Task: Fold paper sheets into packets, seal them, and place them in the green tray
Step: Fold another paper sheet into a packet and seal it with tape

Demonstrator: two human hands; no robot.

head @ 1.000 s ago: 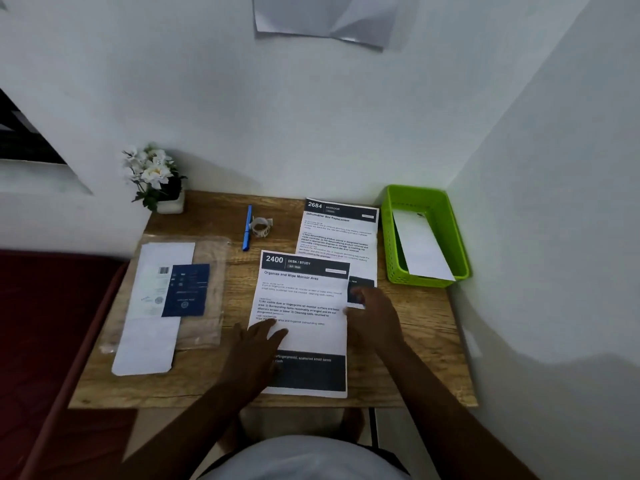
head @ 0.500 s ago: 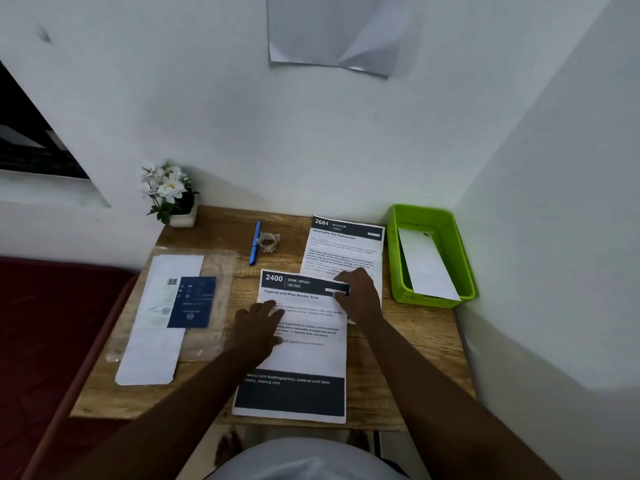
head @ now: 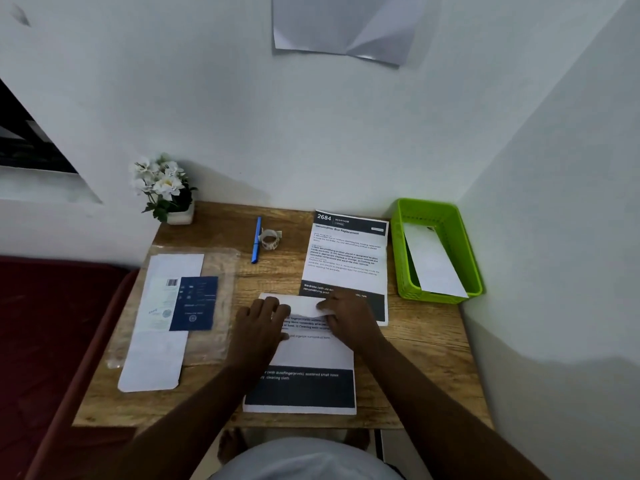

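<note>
Sheet point(head: 304, 355): top edge folded toward the person, to start a packet.
Left hand point(head: 258, 327): fingers spread, pressing the flap.
Right hand point(head: 349, 315): fingers pinching the flap's right edge.

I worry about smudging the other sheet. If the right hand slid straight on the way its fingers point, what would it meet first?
The right hand points left along the folded flap, so it would likely meet the left hand first, not the 2684 sheet behind.
</note>
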